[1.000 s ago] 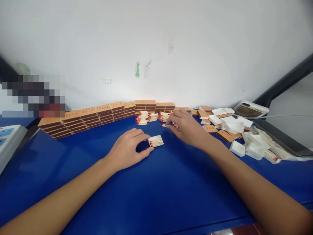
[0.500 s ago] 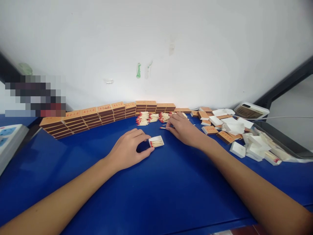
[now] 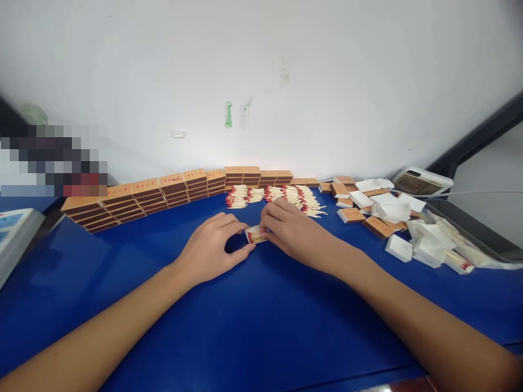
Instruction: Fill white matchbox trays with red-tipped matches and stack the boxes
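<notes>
My left hand [image 3: 216, 247] grips the left end of a small white matchbox tray [image 3: 247, 236] between thumb and fingers, resting on the blue table. Red-headed matches [image 3: 254, 237] lie inside it, heads to the left. Over the tray's right half, my right hand [image 3: 286, 226] is closed in a pinch, its fingertips at the matches. It covers that end of the tray, and the match in its fingers is mostly hidden. Just behind, a row of loose matches [image 3: 302, 198] is spread on the table.
Stacked matchboxes [image 3: 141, 193] line the wall from left to centre. At right lie loose matchboxes [image 3: 351, 215], white trays [image 3: 398, 248] and a tray holding matches [image 3: 458, 261]. A phone [image 3: 423, 181] leans behind them, with a cable near it. A white box-like object [image 3: 18, 237] stands far left.
My right hand has moved left and toward me, from the loose matches to the tray, bringing a match. The left hand keeps its hold on the tray.
</notes>
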The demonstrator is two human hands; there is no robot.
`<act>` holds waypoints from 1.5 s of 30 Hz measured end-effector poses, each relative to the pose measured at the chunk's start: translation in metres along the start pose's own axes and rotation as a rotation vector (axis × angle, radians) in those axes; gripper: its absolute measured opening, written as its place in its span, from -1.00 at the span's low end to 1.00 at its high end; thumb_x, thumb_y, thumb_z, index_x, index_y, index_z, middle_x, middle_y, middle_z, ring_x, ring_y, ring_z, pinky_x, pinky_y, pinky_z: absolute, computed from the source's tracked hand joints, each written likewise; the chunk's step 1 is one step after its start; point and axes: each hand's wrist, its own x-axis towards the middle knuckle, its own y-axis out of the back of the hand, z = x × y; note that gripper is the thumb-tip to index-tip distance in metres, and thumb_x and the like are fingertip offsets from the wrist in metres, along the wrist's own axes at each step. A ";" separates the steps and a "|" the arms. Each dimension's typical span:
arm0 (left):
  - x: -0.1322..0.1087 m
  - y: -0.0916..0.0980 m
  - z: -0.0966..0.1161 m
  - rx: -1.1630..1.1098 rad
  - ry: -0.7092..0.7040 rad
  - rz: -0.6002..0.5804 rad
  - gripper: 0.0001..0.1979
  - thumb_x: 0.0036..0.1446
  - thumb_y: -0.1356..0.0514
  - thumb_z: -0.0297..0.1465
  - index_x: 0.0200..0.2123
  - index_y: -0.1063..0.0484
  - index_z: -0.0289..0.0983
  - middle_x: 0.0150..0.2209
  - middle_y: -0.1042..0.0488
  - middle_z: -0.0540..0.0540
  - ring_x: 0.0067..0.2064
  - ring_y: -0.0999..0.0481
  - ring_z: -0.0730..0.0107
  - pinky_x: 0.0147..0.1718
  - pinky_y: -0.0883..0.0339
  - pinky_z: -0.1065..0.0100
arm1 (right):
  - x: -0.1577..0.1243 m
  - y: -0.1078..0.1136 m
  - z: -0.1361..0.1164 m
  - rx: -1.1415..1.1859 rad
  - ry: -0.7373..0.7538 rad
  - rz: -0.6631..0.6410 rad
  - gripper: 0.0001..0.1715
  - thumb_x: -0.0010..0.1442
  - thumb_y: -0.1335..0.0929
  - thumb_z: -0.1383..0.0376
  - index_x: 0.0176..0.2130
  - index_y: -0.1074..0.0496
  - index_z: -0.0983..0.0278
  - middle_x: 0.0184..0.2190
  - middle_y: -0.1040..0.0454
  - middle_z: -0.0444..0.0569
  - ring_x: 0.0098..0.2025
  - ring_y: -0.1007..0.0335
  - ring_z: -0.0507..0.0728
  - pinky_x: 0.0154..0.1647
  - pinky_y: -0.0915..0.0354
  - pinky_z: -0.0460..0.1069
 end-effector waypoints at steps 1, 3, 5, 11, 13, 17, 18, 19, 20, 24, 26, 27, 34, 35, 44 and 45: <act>0.000 0.000 0.000 -0.003 0.001 -0.003 -0.77 0.34 -0.32 -0.25 -0.03 -0.58 -0.24 -0.18 -0.59 -0.11 -0.17 -0.53 0.20 -0.16 -0.43 0.16 | -0.001 0.002 0.001 0.017 -0.003 0.008 -0.82 0.47 -0.30 0.39 -0.18 -0.51 0.30 -0.13 -0.47 0.15 -0.05 -0.30 0.29 0.01 -0.33 0.18; 0.000 0.001 0.001 -0.007 0.004 -0.012 -0.75 0.35 -0.31 -0.25 0.00 -0.59 -0.24 -0.18 -0.59 -0.11 -0.16 -0.53 0.20 -0.15 -0.44 0.15 | -0.003 0.005 0.007 0.060 -0.024 0.031 -0.85 0.46 -0.33 0.36 -0.17 -0.51 0.28 -0.12 -0.47 0.14 -0.03 -0.31 0.29 0.04 -0.33 0.17; 0.000 0.001 0.001 -0.009 0.007 -0.018 -0.74 0.35 -0.31 -0.25 0.02 -0.59 -0.23 -0.17 -0.59 -0.11 -0.15 -0.53 0.20 -0.14 -0.45 0.15 | -0.005 0.007 0.018 0.060 -0.079 0.063 -0.87 0.45 -0.34 0.34 -0.16 -0.51 0.28 -0.14 -0.48 0.12 -0.02 -0.31 0.29 0.04 -0.33 0.18; 0.000 0.001 0.000 -0.008 0.008 -0.019 -0.73 0.35 -0.31 -0.24 0.03 -0.59 -0.24 -0.17 -0.59 -0.11 -0.15 -0.54 0.19 -0.15 -0.45 0.14 | -0.013 -0.010 0.063 -0.136 -0.269 0.106 -0.85 0.41 -0.33 0.37 -0.13 -0.54 0.29 -0.18 -0.50 0.18 -0.06 -0.31 0.35 0.01 -0.31 0.24; -0.001 0.001 0.000 -0.002 0.005 -0.015 -0.73 0.35 -0.31 -0.24 0.03 -0.59 -0.24 -0.17 -0.59 -0.11 -0.15 -0.54 0.19 -0.15 -0.45 0.15 | -0.014 -0.017 0.072 -0.142 -0.296 0.103 -0.85 0.41 -0.34 0.34 -0.15 -0.54 0.28 -0.17 -0.50 0.18 -0.06 -0.31 0.36 0.00 -0.31 0.24; -0.001 0.001 0.000 -0.002 0.000 -0.017 -0.73 0.36 -0.31 -0.23 0.02 -0.59 -0.25 -0.17 -0.59 -0.11 -0.16 -0.53 0.19 -0.15 -0.46 0.14 | -0.013 -0.024 0.077 -0.129 -0.304 0.138 -0.85 0.41 -0.34 0.31 -0.20 -0.52 0.26 -0.18 -0.49 0.18 -0.05 -0.30 0.36 0.00 -0.31 0.22; -0.001 0.001 0.000 -0.002 0.000 -0.017 -0.73 0.36 -0.31 -0.23 0.02 -0.59 -0.24 -0.16 -0.59 -0.11 -0.16 -0.54 0.19 -0.15 -0.46 0.14 | -0.013 -0.024 0.077 -0.131 -0.300 0.144 -0.86 0.41 -0.35 0.31 -0.17 -0.52 0.27 -0.17 -0.49 0.18 -0.04 -0.30 0.37 0.00 -0.31 0.22; -0.001 0.001 0.000 -0.002 0.000 -0.017 -0.73 0.36 -0.31 -0.23 0.02 -0.60 -0.24 -0.16 -0.59 -0.11 -0.15 -0.54 0.19 -0.16 -0.46 0.14 | -0.013 -0.024 0.077 -0.136 -0.297 0.148 -0.86 0.41 -0.35 0.30 -0.15 -0.52 0.27 -0.16 -0.48 0.19 -0.03 -0.29 0.37 0.01 -0.31 0.22; -0.001 0.001 0.001 -0.001 0.001 -0.015 -0.73 0.36 -0.31 -0.22 0.02 -0.60 -0.23 -0.16 -0.60 -0.11 -0.15 -0.54 0.19 -0.16 -0.46 0.14 | -0.013 -0.024 0.076 -0.139 -0.296 0.150 -0.86 0.41 -0.34 0.30 -0.13 -0.52 0.27 -0.16 -0.48 0.19 -0.02 -0.29 0.37 0.01 -0.30 0.23; 0.000 0.001 0.000 -0.001 -0.001 -0.013 -0.73 0.36 -0.31 -0.24 0.02 -0.59 -0.23 -0.17 -0.59 -0.11 -0.15 -0.54 0.18 -0.17 -0.45 0.15 | -0.011 -0.025 0.077 -0.123 -0.286 0.145 -0.82 0.42 -0.31 0.32 -0.18 -0.52 0.26 -0.17 -0.46 0.18 -0.03 -0.28 0.36 0.02 -0.29 0.21; 0.000 0.001 0.000 -0.004 -0.001 -0.017 -0.74 0.35 -0.31 -0.25 0.02 -0.59 -0.23 -0.17 -0.59 -0.11 -0.15 -0.54 0.18 -0.17 -0.44 0.15 | -0.011 -0.025 0.077 -0.111 -0.282 0.145 -0.82 0.42 -0.31 0.32 -0.21 -0.51 0.24 -0.18 -0.45 0.17 -0.04 -0.29 0.35 0.01 -0.29 0.20; 0.000 0.001 0.001 -0.006 0.001 -0.019 -0.74 0.35 -0.31 -0.25 0.02 -0.59 -0.23 -0.18 -0.58 -0.11 -0.15 -0.54 0.18 -0.17 -0.44 0.15 | -0.011 -0.025 0.076 -0.109 -0.280 0.145 -0.83 0.42 -0.32 0.32 -0.20 -0.50 0.24 -0.17 -0.45 0.17 -0.04 -0.29 0.35 0.02 -0.29 0.20; 0.000 0.001 0.001 -0.007 -0.001 -0.016 -0.74 0.35 -0.31 -0.25 0.02 -0.59 -0.24 -0.18 -0.59 -0.11 -0.16 -0.54 0.18 -0.17 -0.44 0.15 | -0.010 -0.026 0.076 -0.100 -0.271 0.147 -0.84 0.43 -0.33 0.32 -0.20 -0.51 0.24 -0.16 -0.45 0.16 -0.02 -0.29 0.34 0.04 -0.28 0.18; 0.000 0.002 0.001 -0.004 0.001 -0.017 -0.74 0.35 -0.31 -0.25 0.02 -0.59 -0.24 -0.18 -0.59 -0.11 -0.16 -0.54 0.18 -0.17 -0.44 0.15 | -0.010 -0.027 0.076 -0.095 -0.269 0.147 -0.84 0.43 -0.32 0.32 -0.20 -0.51 0.24 -0.16 -0.46 0.16 -0.01 -0.29 0.34 0.04 -0.28 0.18; 0.000 0.001 0.001 -0.003 0.005 -0.021 -0.74 0.36 -0.30 -0.22 0.02 -0.59 -0.22 -0.17 -0.60 -0.12 -0.15 -0.55 0.18 -0.17 -0.45 0.15 | -0.009 -0.026 0.074 -0.085 -0.273 0.144 -0.80 0.46 -0.30 0.29 -0.20 -0.50 0.24 -0.16 -0.45 0.17 -0.01 -0.28 0.34 0.03 -0.29 0.21; 0.000 0.001 0.001 -0.001 0.003 -0.021 -0.74 0.36 -0.30 -0.23 0.02 -0.59 -0.22 -0.17 -0.60 -0.12 -0.15 -0.55 0.18 -0.17 -0.45 0.15 | -0.008 -0.026 0.074 -0.080 -0.268 0.144 -0.78 0.47 -0.29 0.28 -0.21 -0.50 0.24 -0.16 -0.45 0.17 -0.01 -0.28 0.34 0.02 -0.29 0.21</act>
